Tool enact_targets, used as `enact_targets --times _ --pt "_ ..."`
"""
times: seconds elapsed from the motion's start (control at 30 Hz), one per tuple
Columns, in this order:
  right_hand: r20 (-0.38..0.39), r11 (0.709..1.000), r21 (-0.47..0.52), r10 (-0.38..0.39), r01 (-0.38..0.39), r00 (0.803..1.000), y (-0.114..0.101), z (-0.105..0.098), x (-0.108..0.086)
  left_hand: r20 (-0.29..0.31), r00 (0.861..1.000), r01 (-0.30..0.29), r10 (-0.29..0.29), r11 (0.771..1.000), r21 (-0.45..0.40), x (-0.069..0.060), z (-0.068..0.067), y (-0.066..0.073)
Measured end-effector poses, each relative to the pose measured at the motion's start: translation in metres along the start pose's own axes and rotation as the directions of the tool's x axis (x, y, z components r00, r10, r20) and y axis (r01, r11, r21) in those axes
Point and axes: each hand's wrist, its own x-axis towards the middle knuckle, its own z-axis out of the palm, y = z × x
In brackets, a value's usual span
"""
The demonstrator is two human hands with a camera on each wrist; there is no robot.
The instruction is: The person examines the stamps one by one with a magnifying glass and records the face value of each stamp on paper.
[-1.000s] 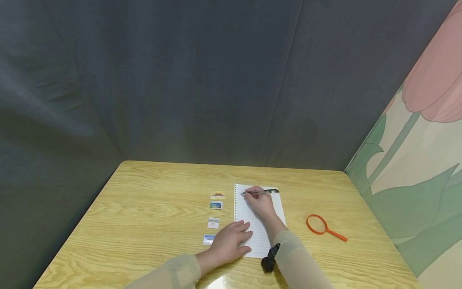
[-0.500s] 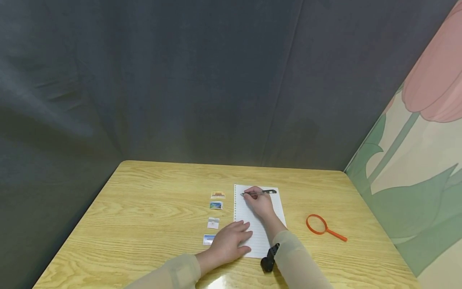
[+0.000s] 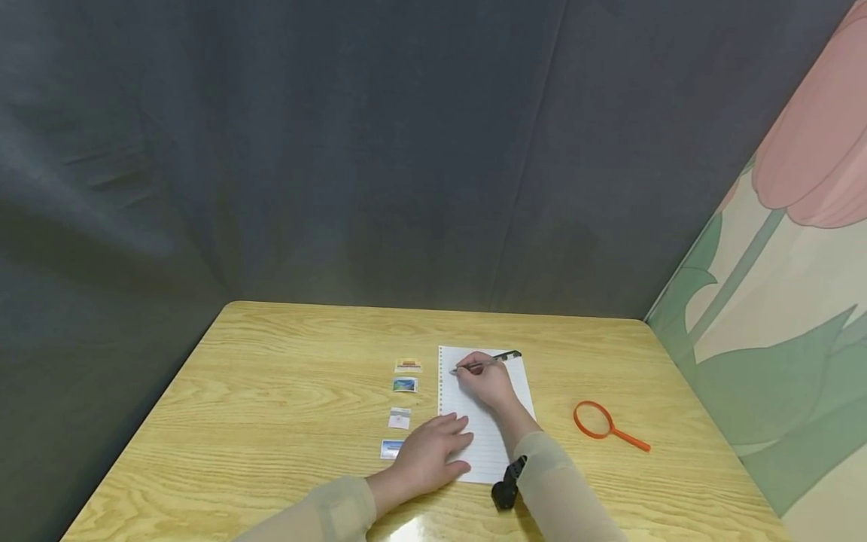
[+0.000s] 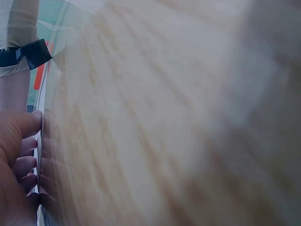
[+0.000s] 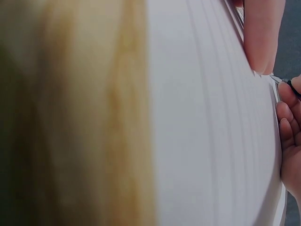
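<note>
Nearest, pale sleeves (image 3: 305, 519) run out of frame; blk. device (image 3: 504, 491) hangs at R cuff. L hand (image 3: 428, 455) lies w/ fingers extended, slightly spread, gripping nothing, on lower L of ruled sheet (image 3: 484, 455), which lies on bench (image 3: 271, 391). L-wrist view catches these fingers side-on at frame edge, most of pic blurred bench. Nearest card (image 3: 390, 449) has R end hidden by L hand. Orange magnifier (image 3: 631, 441) sits well R of sheet; L-wrist shows only a red strip past R forearm. Farther, cards (image 3: 400, 418), (image 3: 405, 385) & (image 3: 409, 366) make a col. L of sheet's punched edge. R hand (image 3: 489, 382), fingers curled, pinches blk./clear pen (image 3: 512, 354) over upper sheet; R-wrist gives ruled lines close up & nib, tiny; contact w/ paper unclear. Card print & any pen marking too small to read. Beyond: dk. curtain (image 3: 379, 150), tulip wall (image 3: 813, 150) cropped at R.
</note>
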Motion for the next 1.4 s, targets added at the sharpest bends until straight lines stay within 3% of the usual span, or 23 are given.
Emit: enact_targets --times 0.3,0.7,0.97,1.4 --pt "0.031 1.0 -0.001 0.003 -0.003 1.0 0.0037 -0.001 0.0005 0.008 1.0 0.006 -0.006 1.0 -0.011 0.0007 -0.0015 -0.0003" --pt "-0.064 0.998 0.025 0.054 -0.052 0.996 0.0085 0.0009 0.002 0.024 1.0 0.017 -0.017 1.0 -0.021 0.0007 -0.0007 -0.0003" --pt "-0.12 0.998 0.044 0.05 -0.045 0.992 0.0059 0.0002 0.0008 0.019 1.0 0.012 -0.012 1.0 -0.01 0.0007 -0.0008 0.0004" --pt "-0.078 0.999 -0.031 0.022 -0.024 0.997 0.0069 0.001 0.0003 -0.005 1.0 -0.003 0.003 1.0 0.004 0.0007 0.0011 -0.0003"
